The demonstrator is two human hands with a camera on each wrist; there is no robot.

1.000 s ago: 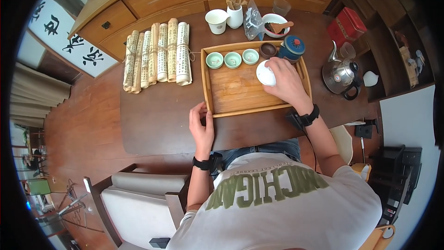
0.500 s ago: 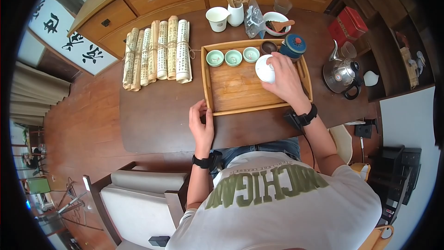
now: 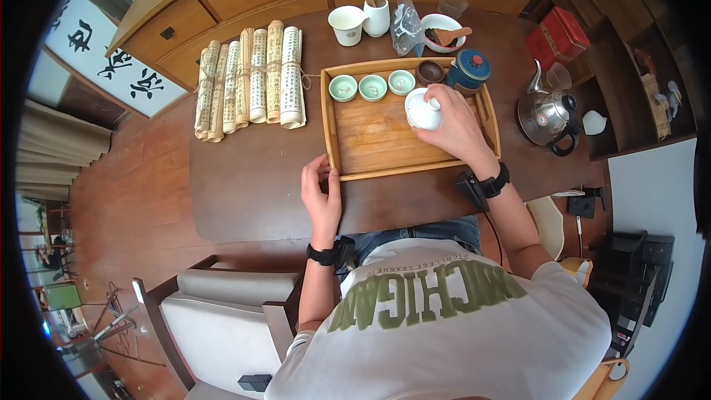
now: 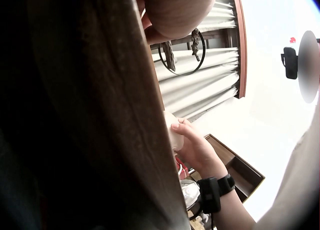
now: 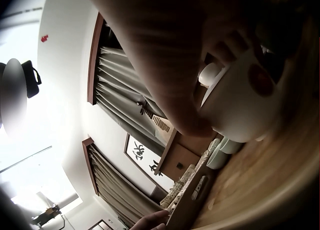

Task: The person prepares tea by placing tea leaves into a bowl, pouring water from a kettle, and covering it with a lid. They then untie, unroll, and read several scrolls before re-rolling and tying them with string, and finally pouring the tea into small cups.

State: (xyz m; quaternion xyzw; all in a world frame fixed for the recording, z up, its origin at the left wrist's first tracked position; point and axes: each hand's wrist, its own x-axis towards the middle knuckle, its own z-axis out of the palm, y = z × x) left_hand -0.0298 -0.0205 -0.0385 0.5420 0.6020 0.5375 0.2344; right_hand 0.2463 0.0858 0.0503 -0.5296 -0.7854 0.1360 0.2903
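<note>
My right hand (image 3: pixel 455 124) grips a white lidded tea bowl, a gaiwan (image 3: pixel 421 112), over the right half of a wooden tray (image 3: pixel 370 150). Its lid knob sits beneath the fingers, and the bowl looks tilted in the right wrist view. There the gaiwan (image 5: pixel 240 107) shows a red-brown round mark on its side. My left hand (image 3: pixel 320 196) rests at the tray's front left corner, fingers loosely bent, thumb against the edge. Along the tray's back stand three pale green cups (image 3: pixel 372 87), a dark brown cup (image 3: pixel 429 72) and a blue jar (image 3: pixel 470 70).
Behind the tray are a white pitcher (image 3: pixel 346 26), a tool holder (image 3: pixel 376 19), a plastic bag (image 3: pixel 405 30) and a bowl with a wooden scoop (image 3: pixel 443 35). Right of it stand a steel kettle (image 3: pixel 543 118) and a red box (image 3: pixel 557 38). Bamboo scrolls (image 3: pixel 258 78) lie at left.
The gaiwan in my right hand has shifted slightly left and tipped, so more of its side shows. My left hand stays at the tray's corner.
</note>
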